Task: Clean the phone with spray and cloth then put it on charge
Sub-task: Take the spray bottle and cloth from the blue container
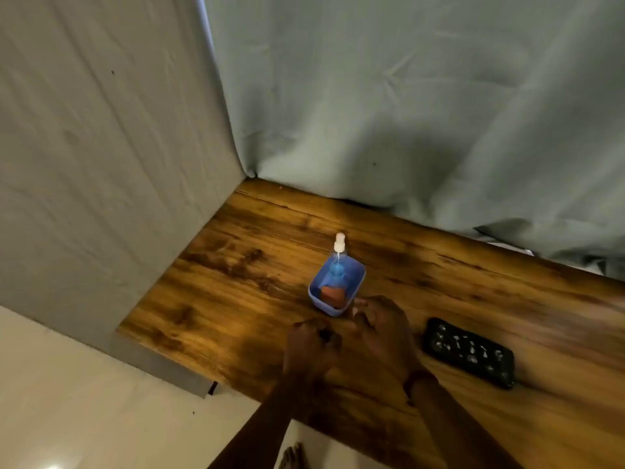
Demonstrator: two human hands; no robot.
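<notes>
A small blue tub [355, 275] stands on the wooden table [236, 282]. Inside it leans a blue spray bottle [337, 270] with a white nozzle, beside a folded orange cloth [333, 294]. A black phone [470, 352] lies face up to the right, its screen reflecting light. My left hand [311, 346] hovers just in front of the tub with fingers curled and nothing in it. My right hand [382, 328] is beside it, fingers spread, fingertips close to the tub's near right corner. Neither hand touches the phone.
Grey-green cloth hangs behind the table [406, 113] and pale cloth covers the left side [101, 164]. The table's front edge runs diagonally above a light tiled floor [84, 418]. A bare foot [292, 458] shows below the edge. No charger or cable is in view.
</notes>
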